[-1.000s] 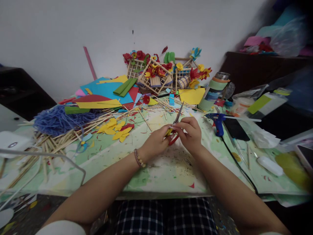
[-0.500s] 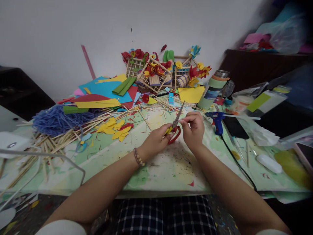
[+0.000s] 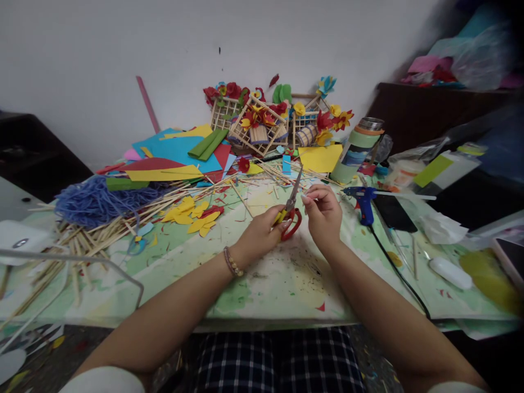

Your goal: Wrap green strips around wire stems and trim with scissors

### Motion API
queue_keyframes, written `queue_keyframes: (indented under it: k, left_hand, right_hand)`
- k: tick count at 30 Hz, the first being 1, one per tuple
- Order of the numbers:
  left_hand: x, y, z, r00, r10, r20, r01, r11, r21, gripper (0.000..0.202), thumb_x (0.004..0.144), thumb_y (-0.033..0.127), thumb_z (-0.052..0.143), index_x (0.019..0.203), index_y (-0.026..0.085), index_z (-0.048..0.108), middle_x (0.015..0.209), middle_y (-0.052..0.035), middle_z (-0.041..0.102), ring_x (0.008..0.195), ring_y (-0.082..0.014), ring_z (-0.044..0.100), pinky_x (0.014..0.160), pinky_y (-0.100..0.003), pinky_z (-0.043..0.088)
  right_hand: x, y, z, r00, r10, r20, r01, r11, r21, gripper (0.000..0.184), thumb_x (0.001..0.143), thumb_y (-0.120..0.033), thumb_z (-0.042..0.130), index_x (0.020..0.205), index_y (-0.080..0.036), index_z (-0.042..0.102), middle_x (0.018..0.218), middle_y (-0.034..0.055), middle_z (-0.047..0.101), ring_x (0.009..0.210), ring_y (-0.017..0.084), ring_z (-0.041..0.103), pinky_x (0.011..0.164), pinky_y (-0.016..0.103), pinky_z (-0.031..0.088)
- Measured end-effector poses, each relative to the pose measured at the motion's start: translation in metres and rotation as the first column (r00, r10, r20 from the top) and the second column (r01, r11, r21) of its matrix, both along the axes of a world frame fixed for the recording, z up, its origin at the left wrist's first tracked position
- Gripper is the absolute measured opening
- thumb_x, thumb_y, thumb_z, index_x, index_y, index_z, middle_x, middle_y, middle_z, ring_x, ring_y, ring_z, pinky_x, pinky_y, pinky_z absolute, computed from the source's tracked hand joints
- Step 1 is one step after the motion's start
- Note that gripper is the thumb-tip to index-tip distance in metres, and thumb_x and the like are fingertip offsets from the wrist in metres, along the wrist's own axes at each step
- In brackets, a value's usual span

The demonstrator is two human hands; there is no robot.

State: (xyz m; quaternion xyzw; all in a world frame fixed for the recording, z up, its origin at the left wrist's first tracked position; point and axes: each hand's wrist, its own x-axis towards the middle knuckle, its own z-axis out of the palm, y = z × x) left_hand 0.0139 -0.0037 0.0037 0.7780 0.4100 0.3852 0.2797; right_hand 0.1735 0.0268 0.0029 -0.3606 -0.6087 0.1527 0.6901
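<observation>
My left hand (image 3: pixel 268 229) is closed around a pair of scissors (image 3: pixel 291 204) with red and yellow handles, blades pointing up and away from me. Just right of the blades, my right hand (image 3: pixel 323 215) has thumb and fingertips pinched together. Whatever those fingertips hold, if anything, is too small to name. The two hands are apart, over the middle of the stained table cover. Yellow paper petals (image 3: pixel 190 214) and a few red ones lie to the left of my left hand.
Blue yarn (image 3: pixel 108 199) and wooden sticks (image 3: pixel 84 245) are piled at left, coloured paper (image 3: pixel 180 150) behind them. Stick lattices with paper flowers (image 3: pixel 260 125) lean on the wall. To the right are a bottle (image 3: pixel 358 150), a blue glue gun (image 3: pixel 365 204) with its cord, and a phone (image 3: pixel 395 213).
The scissors have tilted slightly more upright and shifted a little left. A small gap has widened between the blades and my right fingertips.
</observation>
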Motion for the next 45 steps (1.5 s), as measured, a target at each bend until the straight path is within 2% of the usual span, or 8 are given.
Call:
queue_keyframes:
  k: [7, 12, 21, 27, 31, 34, 38, 45]
  left_hand:
    - [-0.001, 0.003, 0.001, 0.998, -0.015, 0.054, 0.016, 1.000, -0.017, 0.033, 0.088, 0.026, 0.049, 0.119, 0.015, 0.050, 0.116, -0.0091, 0.062, 0.107, -0.0186, 0.058, 0.092, -0.031, 0.045]
    - [0.000, 0.004, 0.000, 0.999, 0.002, 0.053, 0.000, 0.999, -0.035, 0.032, 0.088, 0.027, 0.049, 0.117, 0.016, 0.050, 0.108, -0.0081, 0.065, 0.098, -0.0186, 0.061, 0.086, -0.032, 0.047]
    - [-0.001, 0.006, -0.002, 0.998, 0.008, 0.068, -0.005, 0.999, -0.035, 0.031, 0.087, 0.026, 0.050, 0.117, 0.018, 0.050, 0.111, -0.0081, 0.064, 0.100, -0.0191, 0.060, 0.087, -0.033, 0.047]
    - [-0.001, 0.006, 0.000, 0.997, 0.070, 0.035, -0.068, 0.996, -0.054, 0.026, 0.086, 0.026, 0.050, 0.111, 0.016, 0.051, 0.099, -0.0060, 0.065, 0.088, -0.0172, 0.060, 0.078, -0.030, 0.048]
    - [-0.002, 0.008, -0.001, 0.995, 0.093, 0.036, -0.092, 0.994, -0.051, 0.025, 0.086, 0.027, 0.050, 0.108, 0.016, 0.052, 0.095, -0.0049, 0.064, 0.083, -0.0166, 0.059, 0.075, -0.029, 0.047]
    - [-0.002, 0.009, -0.002, 0.995, 0.084, 0.058, -0.082, 0.996, -0.045, 0.027, 0.086, 0.026, 0.050, 0.111, 0.016, 0.051, 0.100, -0.0061, 0.064, 0.090, -0.0176, 0.059, 0.080, -0.031, 0.046]
    - [-0.001, 0.007, -0.001, 0.997, 0.060, 0.056, -0.059, 0.998, -0.028, 0.027, 0.085, 0.023, 0.050, 0.112, 0.017, 0.050, 0.105, -0.0074, 0.063, 0.095, -0.0187, 0.059, 0.083, -0.032, 0.046]
    - [0.000, 0.003, -0.002, 1.000, -0.005, 0.018, 0.004, 0.999, 0.037, 0.028, 0.087, 0.023, 0.047, 0.115, 0.018, 0.049, 0.108, -0.0081, 0.063, 0.097, -0.0186, 0.060, 0.084, -0.032, 0.047]
  right_hand:
    - [-0.005, 0.000, 0.001, 0.893, 0.270, -0.360, -0.363, 0.905, -0.221, 0.023, 0.069, -0.031, 0.073, 0.068, -0.018, 0.054, 0.071, -0.0016, 0.061, 0.043, 0.005, 0.042, 0.041, 0.022, 0.036]
    - [-0.005, 0.001, 0.001, 0.893, 0.298, -0.338, -0.383, 0.897, -0.221, 0.028, 0.066, -0.036, 0.075, 0.070, -0.019, 0.053, 0.064, -0.0032, 0.059, 0.052, 0.008, 0.049, 0.048, 0.022, 0.041]
    - [-0.007, 0.001, 0.003, 0.888, 0.356, -0.292, -0.428, 0.871, -0.241, 0.030, 0.070, -0.042, 0.071, 0.078, -0.022, 0.050, 0.060, -0.0061, 0.050, 0.051, 0.007, 0.045, 0.048, 0.020, 0.038]
    - [-0.006, 0.002, 0.000, 0.855, 0.444, -0.269, -0.502, 0.839, -0.209, 0.029, 0.074, -0.040, 0.068, 0.086, -0.023, 0.048, 0.061, -0.0070, 0.047, 0.051, 0.008, 0.044, 0.050, 0.021, 0.038]
    - [-0.006, 0.001, -0.005, 0.917, 0.365, -0.162, -0.394, 0.895, -0.210, 0.022, 0.078, -0.035, 0.064, 0.089, -0.022, 0.050, 0.065, -0.0051, 0.050, 0.056, 0.009, 0.048, 0.053, 0.023, 0.042]
    - [-0.004, 0.000, -0.009, 0.968, 0.238, 0.077, -0.222, 0.960, -0.171, 0.018, 0.082, -0.027, 0.059, 0.099, -0.022, 0.054, 0.071, -0.0031, 0.053, 0.063, 0.011, 0.051, 0.060, 0.026, 0.045]
    - [-0.001, -0.003, -0.006, 0.923, 0.079, 0.376, -0.090, 0.996, 0.013, 0.016, 0.082, -0.020, 0.059, 0.097, -0.023, 0.059, 0.088, 0.0024, 0.056, 0.070, 0.012, 0.053, 0.064, 0.029, 0.048]
    - [-0.001, -0.006, -0.003, 0.939, -0.034, 0.341, -0.014, 0.990, 0.137, 0.014, 0.081, -0.018, 0.061, 0.093, -0.024, 0.058, 0.089, 0.0028, 0.058, 0.077, 0.015, 0.056, 0.062, 0.028, 0.049]
